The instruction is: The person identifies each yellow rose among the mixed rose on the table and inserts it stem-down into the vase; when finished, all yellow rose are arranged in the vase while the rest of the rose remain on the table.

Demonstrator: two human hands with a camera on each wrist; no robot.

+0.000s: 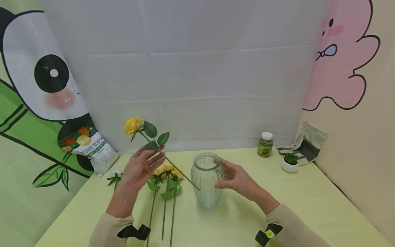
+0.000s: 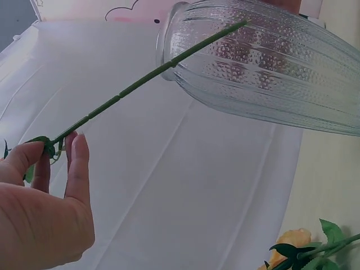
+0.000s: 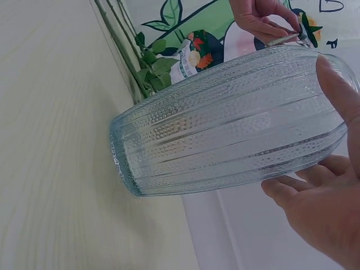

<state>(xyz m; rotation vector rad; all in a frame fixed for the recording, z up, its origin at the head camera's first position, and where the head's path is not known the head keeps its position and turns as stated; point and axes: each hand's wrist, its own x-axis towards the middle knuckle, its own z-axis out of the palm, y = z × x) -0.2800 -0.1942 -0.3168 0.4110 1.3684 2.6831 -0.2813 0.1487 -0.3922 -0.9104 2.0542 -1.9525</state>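
Observation:
My left hand (image 1: 142,168) pinches the green stem of a yellow rose (image 1: 132,125), just below its leaves. The rose slants, bloom up to the left, and its bare stem end overlaps the front of a clear ribbed glass vase (image 1: 207,192). In the left wrist view the stem (image 2: 143,80) crosses outside the vase's neck; whether it touches the glass I cannot tell. My right hand (image 1: 239,180) holds the upright vase from the right, thumb in front and fingers behind. More yellow roses (image 1: 168,168) lie on the table between the left hand and the vase.
A white flower (image 1: 116,174) lies partly behind my left wrist. At the back left leans a printed bag (image 1: 102,151). A lidded jar (image 1: 265,145), a small potted plant (image 1: 290,163) and a silvery bag (image 1: 310,142) stand at the back right of the table (image 1: 296,206).

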